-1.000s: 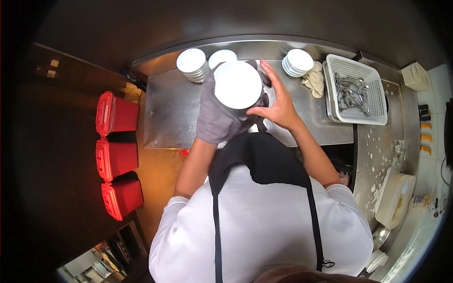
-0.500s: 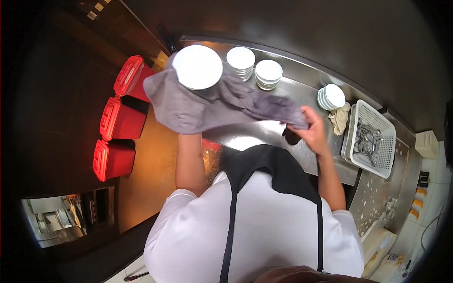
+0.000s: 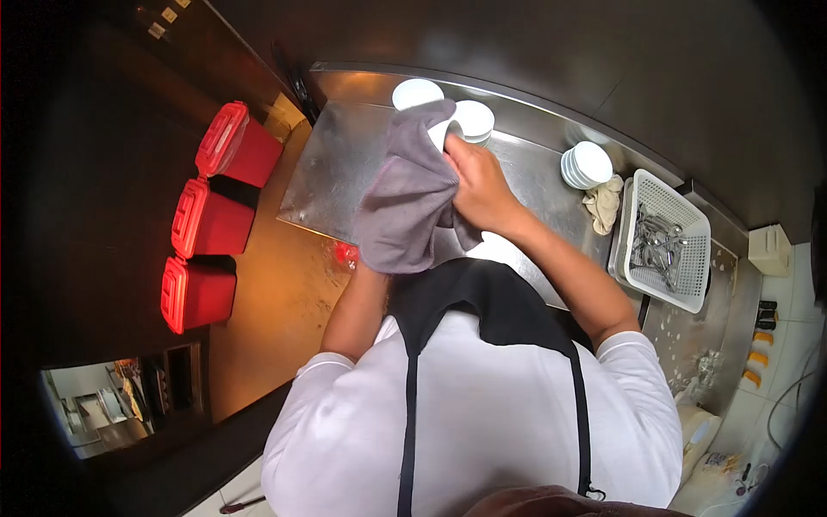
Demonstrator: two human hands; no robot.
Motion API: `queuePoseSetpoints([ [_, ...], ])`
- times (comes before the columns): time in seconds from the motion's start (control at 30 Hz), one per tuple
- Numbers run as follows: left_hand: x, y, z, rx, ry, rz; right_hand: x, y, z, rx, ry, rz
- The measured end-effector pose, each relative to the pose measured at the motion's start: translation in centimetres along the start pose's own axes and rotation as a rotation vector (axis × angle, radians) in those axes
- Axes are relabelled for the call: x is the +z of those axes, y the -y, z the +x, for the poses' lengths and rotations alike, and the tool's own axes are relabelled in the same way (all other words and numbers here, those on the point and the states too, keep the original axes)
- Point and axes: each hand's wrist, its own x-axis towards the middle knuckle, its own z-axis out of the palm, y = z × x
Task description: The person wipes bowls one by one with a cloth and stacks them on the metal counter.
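Soft, creased grey cloth [image 3: 405, 202] hides the left hand, so its grip cannot be told. The right hand [image 3: 484, 185] grasps cloth against a glossy white dish [image 3: 440, 133], mostly covered, above the metal tabletop [image 3: 332, 168].

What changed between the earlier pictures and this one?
The round white dish has tipped from face-on to steeply tilted, mostly behind the grey cloth. The right hand, on the cloth, has moved left to the dish. The stacked white bowls and white plastic basket stayed put.

Cutlery [image 3: 659, 246] in basket [image 3: 694, 258]; rag [image 3: 603, 207] between basket and bowl stack [image 3: 587, 165].
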Motion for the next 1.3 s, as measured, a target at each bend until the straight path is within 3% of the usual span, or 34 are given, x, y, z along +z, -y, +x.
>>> queuePoseSetpoints([
  [0.1, 0.9, -2.9, 0.2, 0.115, 0.028, 0.292, -0.8, 1.3, -0.7, 0.522, -0.018, 0.884],
  [0.13, 0.8, -3.5, 0.5, 0.141, 0.04, 0.333, -2.1, 1.8, -0.4, 0.616, 0.129, 1.062],
  [0.23, 0.2, -4.7, 2.0, 0.15, 0.028, 0.261, -3.4, 1.7, -1.7, 0.454, -0.012, 1.352],
  [0.33, -1.0, -5.5, 3.6, 0.117, -0.014, 0.037, -6.1, 3.3, -1.1, 0.057, -0.274, 1.145],
  [0.4, -1.3, -5.3, 4.5, 0.085, -0.019, -0.133, -7.2, 5.3, -0.8, -0.061, -0.32, 0.837],
  [0.47, -1.5, -4.4, 5.2, 0.021, -0.012, -0.33, -7.2, 4.8, 0.5, -0.412, -0.278, -0.037],
  [0.5, -1.6, -3.5, 5.2, -0.026, -0.006, -0.419, -6.8, 5.9, 0.7, -0.31, -0.104, -0.247],
  [0.53, -1.6, -2.5, 5.2, -0.076, 0.002, -0.512, -4.7, 4.8, 1.2, -0.351, -0.169, -0.336],
  [0.57, -1.8, -1.5, 4.9, -0.053, 0.052, -0.377, -2.9, 3.5, 0.5, -0.222, -0.158, -0.362],
  [0.63, -2.3, -0.2, 3.5, 0.353, 0.206, 0.683, -0.7, 1.2, -0.6, 0.02, -0.122, -0.41],
  [0.7, -2.2, 1.9, 3.7, 0.431, 0.269, 0.459, 0.3, 0.0, -0.7, 0.295, -0.108, 0.096],
  [0.83, -1.5, 1.5, 5.3, 0.037, 0.318, -0.081, -0.4, 0.6, -0.7, 0.596, -0.121, 1.169],
  [0.9, -1.4, 1.5, 6.8, -0.049, 0.262, -0.246, -0.2, 2.4, -0.6, 0.538, -0.407, 1.214],
  [0.97, -1.8, 1.3, 8.1, -0.096, 0.177, -0.387, -0.7, 5.2, -0.4, 0.419, -0.629, 1.181],
  [1.07, -2.9, 1.1, 8.7, -0.124, 0.107, -0.537, 0.1, 5.9, -2.9, 0.263, -0.745, 0.362],
  [1.17, -2.7, 1.4, 7.4, -0.125, 0.149, -0.541, 1.3, 4.4, -3.0, -0.185, -0.413, -0.483],
  [1.23, -2.4, 1.4, 6.1, -0.08, 0.212, -0.451, 3.2, 3.8, -1.7, -0.184, -0.344, -0.61],
  [1.3, -2.3, 1.2, 5.5, 0.017, 0.28, -0.31, 3.3, 3.5, -0.9, -0.177, -0.433, -0.501],
])
